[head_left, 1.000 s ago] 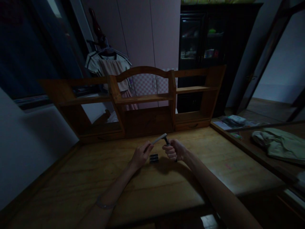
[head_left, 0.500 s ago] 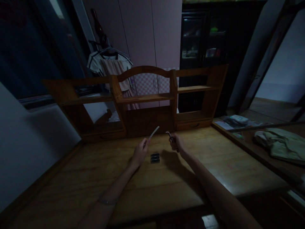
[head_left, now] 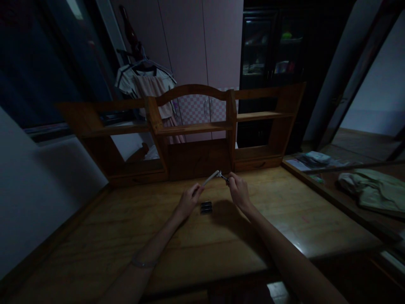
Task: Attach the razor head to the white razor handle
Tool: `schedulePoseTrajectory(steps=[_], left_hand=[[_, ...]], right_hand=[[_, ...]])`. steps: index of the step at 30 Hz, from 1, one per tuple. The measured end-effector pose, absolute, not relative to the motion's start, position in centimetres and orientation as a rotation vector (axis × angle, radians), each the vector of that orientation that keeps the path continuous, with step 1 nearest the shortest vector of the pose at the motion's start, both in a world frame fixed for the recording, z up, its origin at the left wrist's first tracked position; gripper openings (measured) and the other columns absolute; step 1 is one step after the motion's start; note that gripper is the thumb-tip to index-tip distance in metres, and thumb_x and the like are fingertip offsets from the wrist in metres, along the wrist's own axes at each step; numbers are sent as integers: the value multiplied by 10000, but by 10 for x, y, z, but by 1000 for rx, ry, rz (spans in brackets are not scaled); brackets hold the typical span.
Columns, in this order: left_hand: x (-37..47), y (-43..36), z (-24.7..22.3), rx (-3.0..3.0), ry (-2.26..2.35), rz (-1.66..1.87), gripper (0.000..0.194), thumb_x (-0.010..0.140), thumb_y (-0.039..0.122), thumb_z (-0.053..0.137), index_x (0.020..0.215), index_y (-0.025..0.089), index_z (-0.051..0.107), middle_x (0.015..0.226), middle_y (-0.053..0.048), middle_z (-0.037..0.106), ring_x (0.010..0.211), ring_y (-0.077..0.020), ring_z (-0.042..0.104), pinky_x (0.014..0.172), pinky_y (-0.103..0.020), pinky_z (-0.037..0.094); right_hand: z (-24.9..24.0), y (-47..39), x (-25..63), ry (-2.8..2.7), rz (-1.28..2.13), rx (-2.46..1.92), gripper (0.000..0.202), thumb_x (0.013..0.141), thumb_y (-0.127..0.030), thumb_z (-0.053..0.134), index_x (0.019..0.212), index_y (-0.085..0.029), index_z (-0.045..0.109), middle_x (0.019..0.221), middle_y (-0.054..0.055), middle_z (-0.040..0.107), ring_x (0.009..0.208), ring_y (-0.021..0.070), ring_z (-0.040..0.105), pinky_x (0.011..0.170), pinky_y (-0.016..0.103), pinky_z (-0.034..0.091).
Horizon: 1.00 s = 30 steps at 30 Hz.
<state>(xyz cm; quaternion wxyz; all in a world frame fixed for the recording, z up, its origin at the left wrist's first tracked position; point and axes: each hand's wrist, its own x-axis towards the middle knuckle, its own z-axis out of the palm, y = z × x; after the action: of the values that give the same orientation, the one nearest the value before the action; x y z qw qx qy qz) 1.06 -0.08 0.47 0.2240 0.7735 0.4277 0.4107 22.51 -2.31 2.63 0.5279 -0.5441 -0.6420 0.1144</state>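
Note:
My left hand point(head_left: 189, 200) is closed around the lower end of a slim whitish stick point(head_left: 209, 179), which slants up to the right. Closed too, my right hand point(head_left: 239, 191) grips a small tool point(head_left: 223, 177) with a shiny metal head and a dark handle. The tool's head meets the stick's upper tip, or lies just in front of it; I cannot tell which. Its exact kind is too small and dim to make out. Below and between my hands, a small pack of dark strips point(head_left: 206, 207) lies flat on the wooden desk point(head_left: 126, 236).
A wooden shelf unit point(head_left: 193, 130) runs along the desk's far edge. Clothes hang on a hanger point(head_left: 148, 80) behind it. To the right are a plastic-wrapped bundle point(head_left: 316, 159) and a pale green cloth point(head_left: 376, 190). A white wall point(head_left: 38, 202) borders the left.
The stick's tip and the tool's metal head have come together from a gap apart. My right hand has turned, so the tool now points left toward the stick.

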Motion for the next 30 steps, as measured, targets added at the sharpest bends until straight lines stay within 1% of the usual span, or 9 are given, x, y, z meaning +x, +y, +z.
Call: schedulePoseTrajectory(steps=[5,8,11,16,21,27,30], left_hand=[[9,-5,8,2132,1112,1120,319,919,424,379,751,171,478,627,49,398,581,-94,394,554,-207,281],[12,-8,9,2168,1072,1050,324,915,429,384,773,165,506,651,38,448,606,-101,436,569,-204,299],[14,-9,8,2185,1138,1054,338,917,441,371,806,165,532,671,25,499,619,-113,475,580,-210,313],[13,-9,9,2237,1202,1069,329,921,442,375,849,179,559,690,19,537,636,-119,522,604,-214,323],[11,-6,7,2255,1259,1077,327,925,434,370,858,187,573,689,20,559,630,-117,534,597,-210,324],[-1,14,-10,2119,1491,1141,380,929,393,356,818,165,639,771,-47,649,721,-161,586,655,-242,375],[-8,25,-19,2065,1552,1173,348,908,368,413,852,160,686,837,-73,666,777,-180,595,708,-267,398]], right_hand=[[25,-24,224,-1586,87,-1387,191,864,-219,357,723,-214,485,600,0,477,565,152,405,565,271,178],[24,-25,225,-1617,2,-1414,202,878,-215,340,759,-202,503,623,5,515,576,146,439,567,267,195],[23,-24,225,-1614,-28,-1417,218,885,-214,332,764,-196,512,634,9,545,595,143,479,573,258,221],[18,-19,226,-1626,-9,-1431,239,889,-224,329,756,-193,525,628,11,565,608,144,507,578,249,246],[15,-17,227,-1607,26,-1433,256,891,-239,317,763,-191,533,641,13,567,611,140,504,573,247,251],[11,-16,226,-1576,131,-1437,254,888,-240,317,735,-194,515,641,10,560,607,141,496,576,249,265],[6,-14,225,-1561,202,-1444,267,897,-250,312,723,-197,508,636,6,551,610,143,498,570,248,270]])
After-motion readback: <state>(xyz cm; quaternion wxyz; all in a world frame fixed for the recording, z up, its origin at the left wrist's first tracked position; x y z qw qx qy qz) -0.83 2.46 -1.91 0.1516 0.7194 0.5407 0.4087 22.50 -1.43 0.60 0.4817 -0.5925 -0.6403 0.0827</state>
